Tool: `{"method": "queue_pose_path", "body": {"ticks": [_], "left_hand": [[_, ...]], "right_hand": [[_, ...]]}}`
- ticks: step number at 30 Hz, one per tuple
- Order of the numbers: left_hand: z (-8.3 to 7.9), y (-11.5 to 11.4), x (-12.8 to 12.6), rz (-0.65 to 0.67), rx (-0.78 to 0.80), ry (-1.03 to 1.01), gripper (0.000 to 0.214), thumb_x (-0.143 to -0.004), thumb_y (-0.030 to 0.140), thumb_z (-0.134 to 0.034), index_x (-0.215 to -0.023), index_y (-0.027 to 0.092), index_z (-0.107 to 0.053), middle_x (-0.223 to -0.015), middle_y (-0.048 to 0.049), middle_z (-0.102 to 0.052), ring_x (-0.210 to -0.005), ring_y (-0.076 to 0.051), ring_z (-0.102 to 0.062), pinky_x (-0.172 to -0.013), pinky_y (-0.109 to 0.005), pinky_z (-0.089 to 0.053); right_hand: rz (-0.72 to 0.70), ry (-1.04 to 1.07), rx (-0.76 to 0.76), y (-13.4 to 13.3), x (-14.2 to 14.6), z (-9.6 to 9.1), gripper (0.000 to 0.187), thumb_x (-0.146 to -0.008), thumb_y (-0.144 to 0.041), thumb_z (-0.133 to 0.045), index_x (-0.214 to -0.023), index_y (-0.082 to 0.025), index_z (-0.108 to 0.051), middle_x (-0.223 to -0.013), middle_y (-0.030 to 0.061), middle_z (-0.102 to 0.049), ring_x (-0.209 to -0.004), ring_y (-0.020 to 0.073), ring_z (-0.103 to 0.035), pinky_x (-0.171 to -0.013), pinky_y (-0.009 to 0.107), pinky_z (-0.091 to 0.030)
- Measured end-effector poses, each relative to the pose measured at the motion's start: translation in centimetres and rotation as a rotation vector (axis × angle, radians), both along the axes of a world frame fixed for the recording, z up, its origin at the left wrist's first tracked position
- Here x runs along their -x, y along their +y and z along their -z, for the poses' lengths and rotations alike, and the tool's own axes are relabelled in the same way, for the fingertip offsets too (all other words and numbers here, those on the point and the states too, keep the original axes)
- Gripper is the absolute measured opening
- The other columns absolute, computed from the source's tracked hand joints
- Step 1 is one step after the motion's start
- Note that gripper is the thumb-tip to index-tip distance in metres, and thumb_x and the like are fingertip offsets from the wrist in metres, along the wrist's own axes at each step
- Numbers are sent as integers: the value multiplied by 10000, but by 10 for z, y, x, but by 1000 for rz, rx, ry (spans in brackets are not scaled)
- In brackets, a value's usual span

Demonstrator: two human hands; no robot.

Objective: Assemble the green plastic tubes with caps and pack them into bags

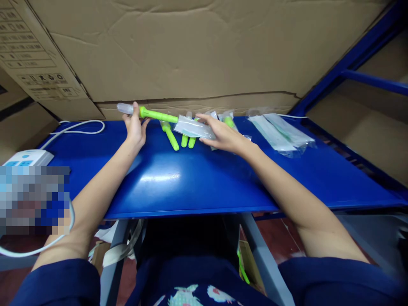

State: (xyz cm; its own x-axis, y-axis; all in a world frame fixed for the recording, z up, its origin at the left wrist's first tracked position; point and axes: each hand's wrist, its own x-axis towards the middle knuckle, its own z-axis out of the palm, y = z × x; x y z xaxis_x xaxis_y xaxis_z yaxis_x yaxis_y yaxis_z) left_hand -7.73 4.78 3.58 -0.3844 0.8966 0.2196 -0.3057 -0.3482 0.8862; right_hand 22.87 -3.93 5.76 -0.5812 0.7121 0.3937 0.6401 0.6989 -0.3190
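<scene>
The wand (161,116) is held above the table (191,182), near its far edge and left of the middle; its shaft is slim, bright green and ridged, with a wider collar, and its outer end is a clear, rounded cap (124,108); the bag (194,128) at the other end is thin, glossy, crinkled clear plastic, long and flat; whether the tip sits inside it I cannot tell. The left hand (134,131) is closed in a light pinch on the cap, just beside the collar; the right hand (225,135) is partly curled, the bag pinched between thumb below and fingers above. More green wands (172,138) lie under and beside the bag, near the far edge; two flat bags (270,132), pale and shiny, lie towards the far right corner; a white plastic power strip (30,158) is by the left edge, its smooth cable (84,131) looping towards the far left corner; creased brown cardboard (191,51) stands along the far edge; the table is smooth, glossy blue.
</scene>
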Motion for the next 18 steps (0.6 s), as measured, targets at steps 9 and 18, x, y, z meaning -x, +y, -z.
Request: {"method": "queue_pose_path", "body": {"ticks": [9,18], "left_hand": [[-7,-37,-34,91,-115,179,734,-795,581,-817,-1372,362,-420,-1083,-25,-708,-1118,-189,-724,-902,-292,-569],[4,-30,-39,167,-397,422,855,-730,719,-800,-1376,363,-368,-1351,-114,-646,-1256,-272,-695,-1078,-458,-555]], "right_hand": [[-21,23,2,-5,7,-1,726,-905,-324,-603,-1564,-174,-338,-1591,184,-464,-1438,344,-501,-1155,534,-437],[-93,116,-163,9,9,18,709,-905,-304,-621,-1552,-191,-352,-1509,187,-532,-1388,362,-540,-1138,575,-450]]}}
